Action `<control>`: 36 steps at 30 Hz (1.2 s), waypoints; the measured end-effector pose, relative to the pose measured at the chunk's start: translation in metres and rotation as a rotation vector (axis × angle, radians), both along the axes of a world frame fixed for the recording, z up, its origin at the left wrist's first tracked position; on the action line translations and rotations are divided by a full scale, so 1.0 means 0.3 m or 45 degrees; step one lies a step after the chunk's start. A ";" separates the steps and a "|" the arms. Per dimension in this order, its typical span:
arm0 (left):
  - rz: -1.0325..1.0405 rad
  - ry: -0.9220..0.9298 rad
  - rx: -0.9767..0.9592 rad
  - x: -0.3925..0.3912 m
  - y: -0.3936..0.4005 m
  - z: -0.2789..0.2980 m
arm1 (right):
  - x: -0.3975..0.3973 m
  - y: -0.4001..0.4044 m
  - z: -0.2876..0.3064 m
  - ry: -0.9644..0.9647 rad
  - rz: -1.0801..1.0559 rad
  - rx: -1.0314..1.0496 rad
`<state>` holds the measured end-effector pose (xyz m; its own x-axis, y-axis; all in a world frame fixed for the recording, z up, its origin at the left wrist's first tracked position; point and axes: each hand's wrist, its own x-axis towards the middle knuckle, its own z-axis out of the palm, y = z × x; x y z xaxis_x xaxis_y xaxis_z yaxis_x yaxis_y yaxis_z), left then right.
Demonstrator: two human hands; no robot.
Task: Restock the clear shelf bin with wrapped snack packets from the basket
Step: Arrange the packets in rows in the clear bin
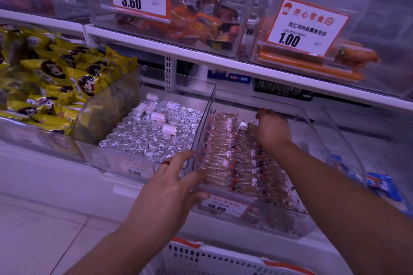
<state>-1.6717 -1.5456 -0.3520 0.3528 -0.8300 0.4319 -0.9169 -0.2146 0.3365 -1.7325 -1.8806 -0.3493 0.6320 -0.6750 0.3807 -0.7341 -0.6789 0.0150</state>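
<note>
On the lower shelf at far left, a bin of yellow packets (44,78) is heaped high. Just right of it a clear bin holds foil-wrapped rolls (154,131), packed upright with a few white ones lying on top; small price tag on its front reads 9.80. Next right, the clear bin (335,140) sits pulled forward, price tag (221,206) on its front reading 10.80. Left hand (172,187) grips the bin's front left corner, fingers spread over the wall, thumb under near the tag, red ring on one finger. Inside the bin, wrapped snack packets (234,163) stand in tight rows, filling the left and middle. Right hand (270,129) reaches deep into the bin, fingers curled down onto the back of the packet rows; cannot tell if it pinches a packet. Blue packets (380,183) lie right of the bin. Upper shelf: clear bins with orange-wrapped snacks (201,20) and sausages (312,65), tags 3.60 and 1.00. At bottom centre, white basket (212,257) rim with orange trim; its contents are out of view.
</note>
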 end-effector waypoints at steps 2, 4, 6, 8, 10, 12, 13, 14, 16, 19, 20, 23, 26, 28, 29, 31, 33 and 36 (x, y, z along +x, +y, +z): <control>-0.026 -0.023 -0.020 0.006 0.010 -0.011 | -0.010 0.034 0.039 -0.053 -0.014 0.066; -0.055 -0.027 -0.005 0.007 0.027 -0.017 | -0.014 0.092 0.105 -0.231 0.003 0.206; -0.083 0.004 0.027 -0.005 0.052 -0.010 | -0.046 0.179 0.171 -0.553 0.113 0.320; -0.095 0.021 -0.023 -0.025 0.090 -0.012 | -0.140 0.333 0.216 -0.957 0.368 0.368; -0.068 0.026 -0.116 -0.043 0.141 -0.046 | -0.278 0.534 0.180 -1.150 0.681 0.311; -0.078 0.057 -0.147 -0.066 0.215 -0.123 | -0.419 0.724 0.032 -1.003 0.916 0.385; -0.119 0.093 -0.114 -0.085 0.259 -0.178 | -0.483 0.802 -0.080 -0.815 1.003 0.503; -0.166 0.139 -0.050 -0.111 0.307 -0.243 | -0.534 0.868 -0.197 -0.573 1.057 0.627; -0.232 0.285 0.210 -0.173 0.400 -0.396 | -0.600 0.944 -0.454 0.001 0.951 0.945; -0.261 0.531 0.853 -0.250 0.490 -0.626 | -0.658 0.915 -0.767 0.733 0.559 1.523; -0.246 0.556 1.021 -0.268 0.508 -0.691 | -0.677 0.898 -0.839 0.840 0.414 1.590; -0.222 0.500 1.269 -0.307 0.526 -0.841 | -0.744 0.898 -0.989 0.883 0.023 1.451; -0.167 0.477 1.370 -0.332 0.505 -0.956 | -0.801 0.999 -1.077 0.968 0.261 1.398; -0.079 0.532 1.395 -0.342 0.489 -1.014 | -0.818 1.058 -1.124 1.075 0.585 1.176; -0.045 0.549 1.410 -0.345 0.485 -1.045 | -0.811 1.074 -1.141 1.101 0.679 1.100; -0.008 0.459 1.444 -0.360 0.482 -1.092 | -0.786 1.089 -1.173 1.100 0.797 1.059; -0.037 0.290 1.395 -0.393 0.473 -1.120 | -0.763 1.097 -1.187 1.141 0.866 1.056; -0.255 0.115 1.365 -0.443 0.436 -1.141 | -0.752 1.091 -1.209 1.217 0.915 0.987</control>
<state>-1.8045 -1.4150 -0.6945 0.1636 -0.8053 -0.5698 -0.9491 -0.2861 0.1318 -1.9582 -1.5534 -0.7121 0.7198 0.0598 -0.6916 -0.1519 -0.9586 -0.2410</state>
